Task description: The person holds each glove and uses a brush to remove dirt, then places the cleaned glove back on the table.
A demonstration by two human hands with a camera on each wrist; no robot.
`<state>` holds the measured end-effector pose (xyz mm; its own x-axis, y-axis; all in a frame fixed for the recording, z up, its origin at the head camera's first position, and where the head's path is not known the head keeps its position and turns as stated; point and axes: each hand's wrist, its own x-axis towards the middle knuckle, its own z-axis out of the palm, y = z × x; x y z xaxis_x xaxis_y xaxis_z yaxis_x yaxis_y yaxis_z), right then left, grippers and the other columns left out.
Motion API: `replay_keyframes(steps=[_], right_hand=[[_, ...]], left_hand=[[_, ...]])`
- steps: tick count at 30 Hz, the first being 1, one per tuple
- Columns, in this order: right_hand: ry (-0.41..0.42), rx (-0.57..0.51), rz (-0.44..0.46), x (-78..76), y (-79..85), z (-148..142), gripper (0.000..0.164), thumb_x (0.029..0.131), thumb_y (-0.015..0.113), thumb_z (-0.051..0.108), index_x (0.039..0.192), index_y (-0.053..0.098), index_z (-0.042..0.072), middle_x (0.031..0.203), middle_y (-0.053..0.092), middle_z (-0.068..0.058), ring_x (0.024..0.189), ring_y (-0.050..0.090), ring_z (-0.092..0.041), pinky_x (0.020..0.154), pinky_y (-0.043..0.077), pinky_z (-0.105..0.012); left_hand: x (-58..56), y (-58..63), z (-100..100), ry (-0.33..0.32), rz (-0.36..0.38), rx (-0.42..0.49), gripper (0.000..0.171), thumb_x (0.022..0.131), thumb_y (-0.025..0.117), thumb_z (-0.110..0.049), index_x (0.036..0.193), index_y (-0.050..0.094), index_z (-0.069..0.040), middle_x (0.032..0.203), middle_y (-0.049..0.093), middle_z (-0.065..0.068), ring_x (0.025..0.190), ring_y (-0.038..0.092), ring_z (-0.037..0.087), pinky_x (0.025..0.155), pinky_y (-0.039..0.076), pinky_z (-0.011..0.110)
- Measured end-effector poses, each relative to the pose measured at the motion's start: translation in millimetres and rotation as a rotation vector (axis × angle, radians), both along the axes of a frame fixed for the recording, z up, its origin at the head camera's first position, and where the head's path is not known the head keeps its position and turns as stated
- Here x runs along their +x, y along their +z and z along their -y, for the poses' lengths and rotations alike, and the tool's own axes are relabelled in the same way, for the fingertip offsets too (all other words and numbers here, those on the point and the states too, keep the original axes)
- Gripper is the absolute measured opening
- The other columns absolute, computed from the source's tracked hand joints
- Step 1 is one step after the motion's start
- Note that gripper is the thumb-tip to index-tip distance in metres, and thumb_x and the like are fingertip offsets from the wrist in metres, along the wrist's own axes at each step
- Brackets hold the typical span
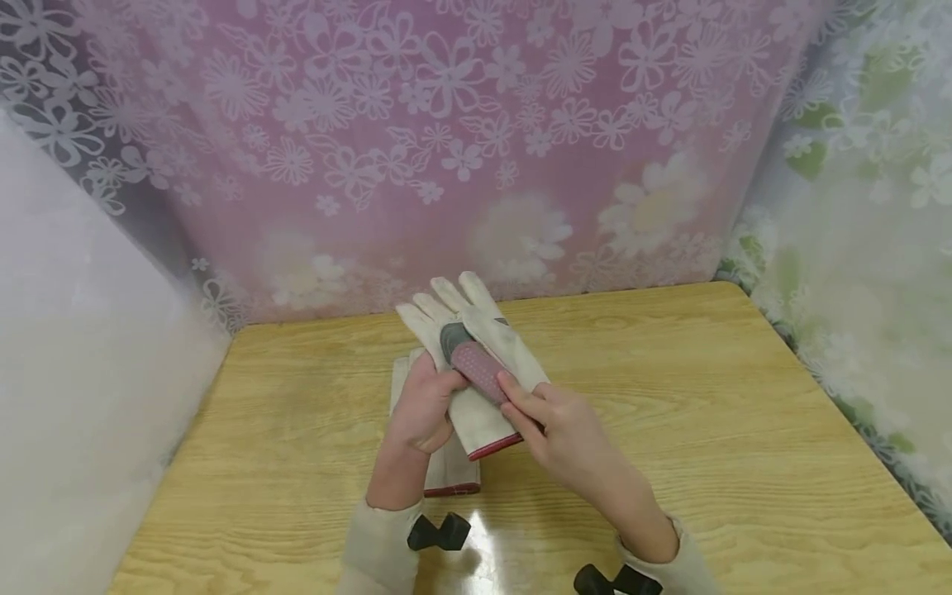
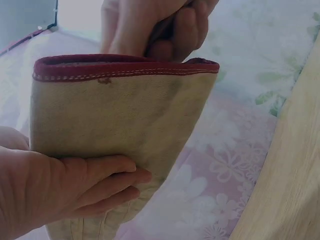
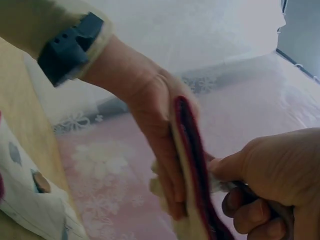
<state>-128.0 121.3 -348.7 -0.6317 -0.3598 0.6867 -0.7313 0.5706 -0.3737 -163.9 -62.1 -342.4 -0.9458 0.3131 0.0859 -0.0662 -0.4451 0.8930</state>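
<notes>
My left hand [image 1: 426, 405] grips a cream work glove [image 1: 476, 420] with dark red cuff trim, held above the table with its fingers pointing away. In the left wrist view, this hand's fingers lie across one face of the glove [image 2: 110, 115], below the cuff opening. The right hand [image 1: 565, 430] holds a long tool [image 1: 476, 368], pink and dotted along its length with a grey rounded end. That tool lies against the glove's upper face; its exact kind I cannot tell. Beneath the held glove, a second cream glove [image 1: 454, 467] with red trim lies on the table.
The wood-grain table [image 1: 669, 388] extends to both sides of the hands. A pink floral curtain [image 1: 446, 165] hangs behind it, with a white sheet [image 1: 89, 347] at left and a green-and-white floral curtain [image 1: 855, 289] at right. Black wrist mounts [image 1: 439, 531] sit at the sleeves.
</notes>
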Motion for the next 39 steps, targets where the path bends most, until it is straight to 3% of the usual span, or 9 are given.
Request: replay_keyframes(steps=[7,11,14,20,26,30,33,36,39], right_hand=[[-0.073,-0.020,-0.009,-3.3,0.8,-2.5,0.042,0.081,0.078,0.003,0.122,0.069,0.000,0.065,0.054,0.000,0.053,0.031,0.000,0.044,0.029,-0.013],[0.032,-0.061,0.112,-2.9,3.6,-6.8,0.040,0.084,0.075,0.002,0.124,0.068,0.000,0.066,0.055,0.003,0.056,0.034,0.001,0.047,0.033,-0.014],[0.033,-0.042,0.170,0.3,7.8,-13.6,0.040,0.084,0.075,0.003,0.124,0.068,0.002,0.067,0.053,0.006,0.056,0.032,0.002,0.048,0.033,-0.016],[-0.041,-0.033,0.014,-4.1,5.4,-8.3,0.041,0.080,0.078,0.002,0.120,0.070,-0.001,0.064,0.056,0.001,0.054,0.032,0.000,0.045,0.030,-0.013],[0.039,0.000,0.127,3.0,12.6,-15.4,0.041,0.082,0.076,0.004,0.123,0.069,0.003,0.066,0.051,0.008,0.057,0.032,0.002,0.049,0.033,-0.015],[-0.058,-0.008,0.072,2.1,13.4,-15.6,0.043,0.082,0.077,0.003,0.124,0.069,0.002,0.068,0.056,0.002,0.056,0.034,-0.001,0.048,0.034,-0.016],[-0.045,-0.054,0.029,-1.4,10.2,-10.3,0.043,0.081,0.078,0.001,0.122,0.069,0.000,0.066,0.056,0.000,0.056,0.034,-0.001,0.047,0.032,-0.013],[0.035,-0.057,0.075,0.0,9.8,-8.7,0.042,0.082,0.077,0.002,0.122,0.069,0.001,0.065,0.053,0.005,0.056,0.033,0.001,0.048,0.032,-0.013],[0.026,-0.019,0.121,4.9,13.5,-12.2,0.041,0.084,0.076,0.006,0.124,0.068,0.003,0.066,0.051,0.008,0.056,0.031,0.002,0.047,0.032,-0.015]], left_hand=[[2.4,1.7,-2.7,-0.123,-0.022,-0.066,0.075,0.084,0.029,0.013,0.155,0.011,-0.003,0.147,0.035,0.025,0.125,0.052,0.027,0.095,0.052,0.032],[0.6,0.2,1.2,-0.053,-0.026,-0.036,0.073,0.079,0.028,0.014,0.150,0.019,0.002,0.139,0.044,0.021,0.118,0.057,0.021,0.092,0.054,0.031],[-0.5,-1.4,4.1,-0.019,-0.013,-0.011,0.073,0.077,0.029,0.014,0.148,0.022,0.003,0.138,0.045,0.020,0.117,0.058,0.019,0.090,0.054,0.029],[0.9,-2.0,-1.1,-0.150,-0.033,-0.044,0.074,0.081,0.029,0.010,0.153,0.014,0.000,0.146,0.038,0.020,0.124,0.053,0.022,0.095,0.051,0.031],[-0.8,-2.4,3.2,-0.040,-0.019,0.031,0.071,0.077,0.030,0.014,0.147,0.023,0.003,0.133,0.048,0.013,0.116,0.057,0.017,0.091,0.053,0.029],[1.7,-1.2,-0.6,-0.146,-0.012,-0.004,0.077,0.081,0.030,0.012,0.155,0.013,-0.002,0.151,0.034,0.019,0.130,0.048,0.026,0.099,0.049,0.032],[2.6,-0.9,-3.5,-0.205,-0.022,-0.023,0.074,0.084,0.030,0.010,0.155,0.013,-0.002,0.150,0.034,0.021,0.130,0.047,0.027,0.099,0.049,0.033],[1.5,-0.9,-0.6,-0.135,-0.019,0.017,0.069,0.081,0.030,0.012,0.149,0.020,0.002,0.138,0.043,0.015,0.122,0.053,0.021,0.095,0.051,0.030],[0.8,-0.2,2.3,-0.092,-0.013,0.052,0.070,0.079,0.030,0.013,0.148,0.021,0.003,0.136,0.043,0.014,0.123,0.051,0.020,0.095,0.051,0.029]])
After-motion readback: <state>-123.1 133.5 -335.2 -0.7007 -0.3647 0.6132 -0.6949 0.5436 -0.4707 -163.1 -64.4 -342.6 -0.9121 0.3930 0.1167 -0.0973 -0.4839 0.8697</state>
